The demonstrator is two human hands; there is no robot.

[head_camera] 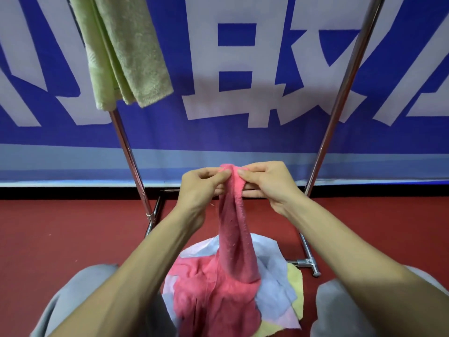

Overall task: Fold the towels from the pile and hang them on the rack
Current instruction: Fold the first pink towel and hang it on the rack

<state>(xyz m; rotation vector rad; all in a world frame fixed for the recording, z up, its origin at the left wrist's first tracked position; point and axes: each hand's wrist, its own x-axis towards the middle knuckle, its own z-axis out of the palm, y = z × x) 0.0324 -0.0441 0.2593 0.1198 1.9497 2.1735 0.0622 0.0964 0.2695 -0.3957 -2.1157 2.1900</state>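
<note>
Head view looks down on a person sitting low on the red floor (73, 234), grey-clad knees (80, 288) spread to either side of a small pile of towels (274, 276). Behind everything stands a blue banner (243, 137) with very large white Chinese characters. The one in the middle reads like 取, while those to either side are cut off by the frame and I cannot read them.

Both hands are raised in front of the banner's lower edge, close together. The left hand (201, 188) pinches the top edge of a pink towel (233, 239) between thumb and curled fingers, and the right hand (264, 183) pinches the same edge just beside it, its lower fingers stretched out behind the cloth. The towel hangs from them in a narrow, gathered strip, and its lower part spreads out on top of the pile between the knees.

Under the pink cloth lie pale blue pieces, with a yellow cloth (297, 288) showing at the right and bottom edges.

A metal rack (131, 161) stands between the person and the banner, its two shiny poles slanting up to the left and right and its foot resting on the floor near the pile. A folded green towel (126, 52) hangs over the rack at the upper left, well apart from the hands.
</note>
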